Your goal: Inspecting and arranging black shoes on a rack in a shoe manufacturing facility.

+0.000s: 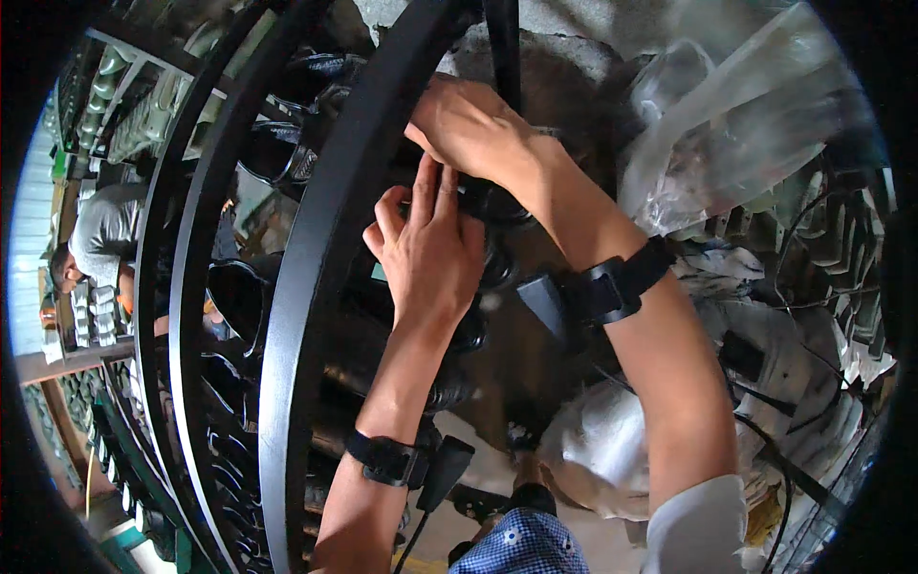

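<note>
My left hand (428, 244) reaches up over a black metal rack (330, 201). Two of its fingers stretch toward my right hand, while the ones on the left side are bent and apart; I see nothing held in it. My right hand (473, 129) bends in from the right, just above the left fingertips, close to the rack's thick front bar. Its fingers are mostly hidden, so whatever they touch does not show. Dark glossy shoes lie on the rack below and around both hands, among them a black shoe (497, 263) beside my left hand.
More black shoes (239, 297) fill the tiers at left. Clear plastic sheeting (736, 124) hangs at upper right, above stacked pale pieces (832, 239). White plastic bags (602, 440) lie at lower right. Beyond the rack, a person in a grey shirt (110, 234) bends forward.
</note>
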Tool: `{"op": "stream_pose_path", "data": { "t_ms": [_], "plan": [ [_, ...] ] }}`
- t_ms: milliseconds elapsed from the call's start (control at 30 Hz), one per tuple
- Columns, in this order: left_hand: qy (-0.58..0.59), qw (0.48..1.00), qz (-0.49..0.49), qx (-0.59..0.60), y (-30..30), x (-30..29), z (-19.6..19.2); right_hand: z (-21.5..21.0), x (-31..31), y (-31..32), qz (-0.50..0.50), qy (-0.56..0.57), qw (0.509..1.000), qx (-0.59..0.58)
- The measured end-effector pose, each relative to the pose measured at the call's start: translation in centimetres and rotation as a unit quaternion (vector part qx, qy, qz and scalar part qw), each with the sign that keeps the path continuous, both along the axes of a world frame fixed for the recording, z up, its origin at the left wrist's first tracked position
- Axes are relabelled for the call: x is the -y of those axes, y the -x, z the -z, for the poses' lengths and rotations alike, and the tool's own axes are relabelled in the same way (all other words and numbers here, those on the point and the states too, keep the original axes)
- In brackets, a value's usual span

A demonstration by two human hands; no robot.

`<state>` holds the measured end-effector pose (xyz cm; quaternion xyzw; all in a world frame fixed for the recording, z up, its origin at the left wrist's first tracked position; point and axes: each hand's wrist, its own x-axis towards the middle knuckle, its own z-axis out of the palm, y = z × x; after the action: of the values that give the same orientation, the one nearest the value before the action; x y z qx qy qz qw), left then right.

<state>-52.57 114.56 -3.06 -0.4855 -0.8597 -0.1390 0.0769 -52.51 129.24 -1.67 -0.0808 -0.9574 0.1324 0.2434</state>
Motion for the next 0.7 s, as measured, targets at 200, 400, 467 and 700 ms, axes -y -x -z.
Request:
{"op": "stream_pose_path", "data": {
  "t_ms": [200, 400, 467, 700],
  "plan": [
    [0.025, 1.0, -0.001, -0.017, 0.0, -0.2, 0.5, -2.4, 0.2, -0.7, -0.039, -0.093, 0.992, 0.075],
    [0.031, 0.999, -0.007, 0.009, 0.0, 0.0, 0.3, -3.5, 0.4, -0.8, -0.045, -0.102, 0.981, 0.156],
    [0.007, 1.0, 0.0, 0.026, -0.1, 0.0, 0.6, -2.1, 0.5, -0.7, -0.031, -0.082, 0.996, -0.017],
    [-0.023, 0.998, 0.017, 0.05, 0.5, 0.3, 1.0, -1.9, 2.4, 0.6, 0.014, -0.037, 0.999, -0.016]
  ]
}}
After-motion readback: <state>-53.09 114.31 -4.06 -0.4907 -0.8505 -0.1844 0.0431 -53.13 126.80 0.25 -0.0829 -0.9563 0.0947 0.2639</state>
